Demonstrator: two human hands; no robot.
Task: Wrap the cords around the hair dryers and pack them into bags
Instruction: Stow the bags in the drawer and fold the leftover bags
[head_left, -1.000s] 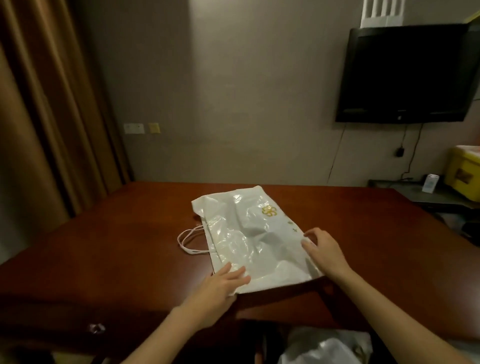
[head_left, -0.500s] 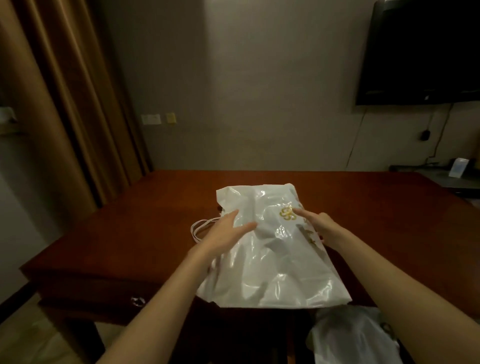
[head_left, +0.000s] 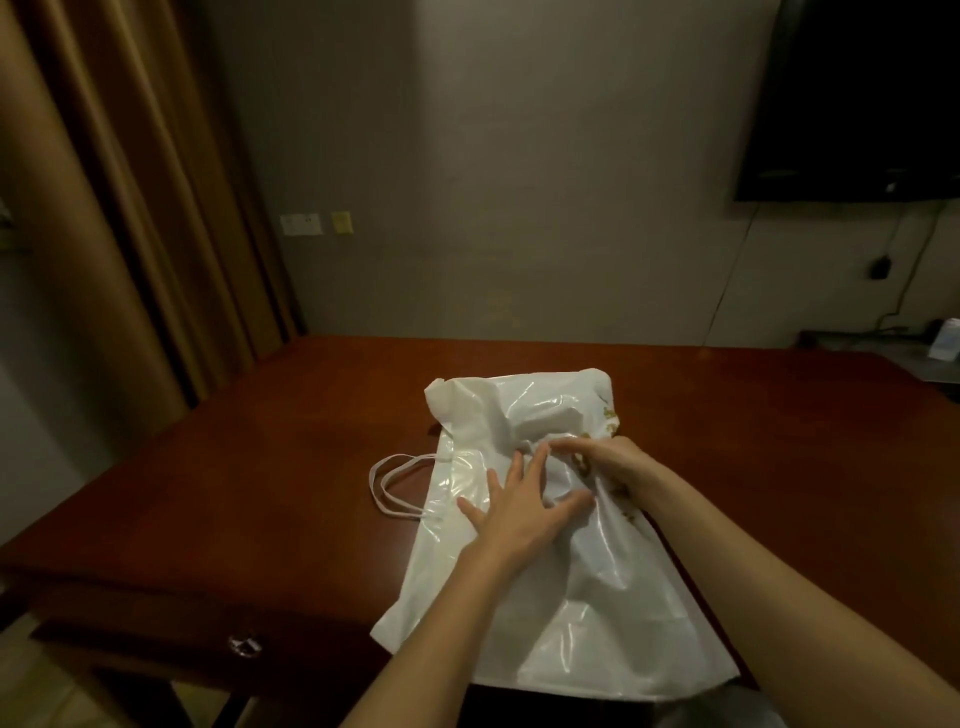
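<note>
left hand (head_left: 519, 506) lay flat, fingers spread, pressing white bag (head_left: 566, 597) on table (head_left: 260, 493), right hand (head_left: 610, 460) just beside, fingers curled pinching bag plastic, handles (head_left: 395, 486) left of left hand

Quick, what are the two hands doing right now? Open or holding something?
Left hand: open, fingers spread flat on the white bag.
Right hand: fingers curled, pinching a fold of the bag.
</note>
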